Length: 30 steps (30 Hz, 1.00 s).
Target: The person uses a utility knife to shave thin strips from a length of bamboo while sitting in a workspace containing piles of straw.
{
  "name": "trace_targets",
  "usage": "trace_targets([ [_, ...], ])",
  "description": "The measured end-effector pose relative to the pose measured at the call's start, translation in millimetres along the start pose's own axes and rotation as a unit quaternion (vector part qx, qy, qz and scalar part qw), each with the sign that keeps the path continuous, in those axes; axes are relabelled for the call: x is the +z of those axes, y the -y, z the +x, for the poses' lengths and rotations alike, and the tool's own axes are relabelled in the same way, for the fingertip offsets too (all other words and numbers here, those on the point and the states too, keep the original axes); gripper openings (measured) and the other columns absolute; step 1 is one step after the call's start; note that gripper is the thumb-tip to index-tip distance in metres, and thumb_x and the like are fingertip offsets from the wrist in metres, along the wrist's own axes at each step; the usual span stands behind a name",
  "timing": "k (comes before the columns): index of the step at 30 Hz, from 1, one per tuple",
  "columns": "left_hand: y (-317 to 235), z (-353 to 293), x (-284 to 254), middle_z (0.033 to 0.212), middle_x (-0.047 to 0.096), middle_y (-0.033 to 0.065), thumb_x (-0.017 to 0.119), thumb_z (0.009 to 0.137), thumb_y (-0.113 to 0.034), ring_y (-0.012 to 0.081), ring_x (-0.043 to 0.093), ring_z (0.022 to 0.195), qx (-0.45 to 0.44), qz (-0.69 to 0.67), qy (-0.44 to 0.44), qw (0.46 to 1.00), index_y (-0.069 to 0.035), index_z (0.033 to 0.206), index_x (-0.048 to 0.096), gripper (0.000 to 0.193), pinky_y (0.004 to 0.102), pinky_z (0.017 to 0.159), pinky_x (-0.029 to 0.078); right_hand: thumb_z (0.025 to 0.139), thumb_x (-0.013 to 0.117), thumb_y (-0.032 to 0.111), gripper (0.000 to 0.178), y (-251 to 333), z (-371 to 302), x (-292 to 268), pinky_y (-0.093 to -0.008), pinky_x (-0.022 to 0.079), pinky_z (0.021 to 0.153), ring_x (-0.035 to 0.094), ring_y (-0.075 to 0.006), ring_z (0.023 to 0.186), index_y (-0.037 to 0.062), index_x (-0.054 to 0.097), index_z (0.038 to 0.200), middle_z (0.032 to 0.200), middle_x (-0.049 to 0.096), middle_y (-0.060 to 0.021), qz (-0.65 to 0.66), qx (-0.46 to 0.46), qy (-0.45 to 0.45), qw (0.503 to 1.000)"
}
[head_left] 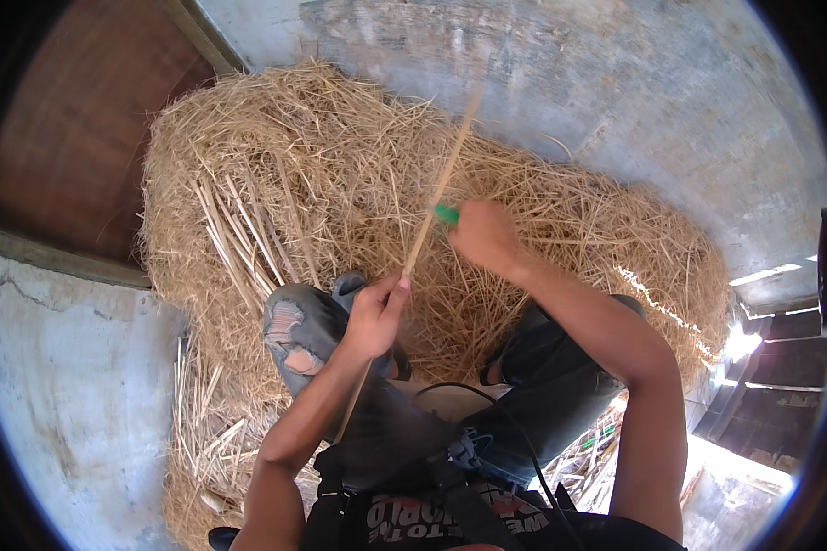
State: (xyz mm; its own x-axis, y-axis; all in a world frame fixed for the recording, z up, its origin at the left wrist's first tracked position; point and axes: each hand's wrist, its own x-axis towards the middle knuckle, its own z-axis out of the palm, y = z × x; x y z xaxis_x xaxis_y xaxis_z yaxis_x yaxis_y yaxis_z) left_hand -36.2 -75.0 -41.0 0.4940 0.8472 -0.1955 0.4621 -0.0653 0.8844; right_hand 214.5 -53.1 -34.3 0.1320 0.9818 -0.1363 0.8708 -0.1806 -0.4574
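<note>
A long, thin strip of pale wood or bamboo (447,174) slants upward and away across my lap. My left hand (378,315) is closed round it near my knee, and its lower end runs back under my left forearm. Beside the strip, my right fist (485,239) grips a small bright green tool (447,214). The green end meets or nearly meets the strip's right side; I cannot tell if they touch. No blade can be made out, and the rest of the tool is hidden in my fingers.
Dry straw (312,156) is heaped in front and around me. Several pale sticks (234,230) lie on it at the left, beyond my ripped jeans (303,335). A pale wall (634,83) stands behind the heap. A brown panel (83,138) is at the far left.
</note>
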Motion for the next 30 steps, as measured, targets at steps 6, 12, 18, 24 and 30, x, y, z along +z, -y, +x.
trace_targets([
  [6,10,-9,6,0.061,0.037,-0.0073,0.049,0.111,-0.032,0.0037,0.036,0.051,0.039,-0.136,0.077,0.987,0.001,0.135,0.062,0.043,0.0233,0.047,0.031,0.094,0.061,0.018,0.024,-76,34,-68,-0.0394,0.051,0.057,0.062,-0.0254,0.059,-0.0047,0.066,0.090,0.071,0.062,-0.0129,0.074,0.149,-0.075,0.983],
  [12,-6,0,-6,0.060,0.035,-0.0072,0.046,0.112,-0.035,0.0036,0.033,0.049,-0.015,-0.218,0.070,0.973,0.002,0.137,0.060,0.047,0.0227,0.046,0.029,0.097,0.062,0.024,0.027,-38,-2,-58,-0.0399,0.050,0.068,0.061,-0.0259,0.068,-0.0024,0.062,0.101,0.074,0.061,-0.0131,0.152,0.046,-0.115,0.981],
  [18,0,3,-7,0.061,0.033,-0.0076,0.046,0.112,-0.033,0.0038,0.032,0.050,-0.005,-0.224,0.077,0.972,0.001,0.139,0.059,0.045,0.0227,0.046,0.028,0.106,0.053,0.031,0.033,2,-24,-62,-0.0431,0.044,0.064,0.057,-0.0261,0.065,-0.0011,0.061,0.104,0.073,0.059,-0.0150,0.185,-0.081,-0.075,0.977],
  [24,-6,4,-10,0.062,0.036,-0.0081,0.049,0.111,-0.034,0.0030,0.035,0.052,-0.035,-0.288,0.082,0.954,0.003,0.136,0.061,0.046,0.0222,0.048,0.029,0.109,0.048,0.039,0.041,-4,-25,-54,-0.0394,0.044,0.067,0.056,-0.0192,0.071,0.0003,0.061,0.105,0.078,0.059,-0.0101,0.169,-0.063,0.006,0.984],
  [30,-4,6,-9,0.063,0.036,-0.0074,0.047,0.111,-0.035,0.0036,0.034,0.052,-0.071,-0.312,0.095,0.943,0.003,0.139,0.058,0.048,0.0223,0.047,0.027,0.109,0.048,0.040,0.042,3,-29,-47,-0.0412,0.044,0.061,0.054,-0.0227,0.060,-0.0002,0.060,0.105,0.068,0.057,-0.0125,0.184,-0.100,0.038,0.977],
])
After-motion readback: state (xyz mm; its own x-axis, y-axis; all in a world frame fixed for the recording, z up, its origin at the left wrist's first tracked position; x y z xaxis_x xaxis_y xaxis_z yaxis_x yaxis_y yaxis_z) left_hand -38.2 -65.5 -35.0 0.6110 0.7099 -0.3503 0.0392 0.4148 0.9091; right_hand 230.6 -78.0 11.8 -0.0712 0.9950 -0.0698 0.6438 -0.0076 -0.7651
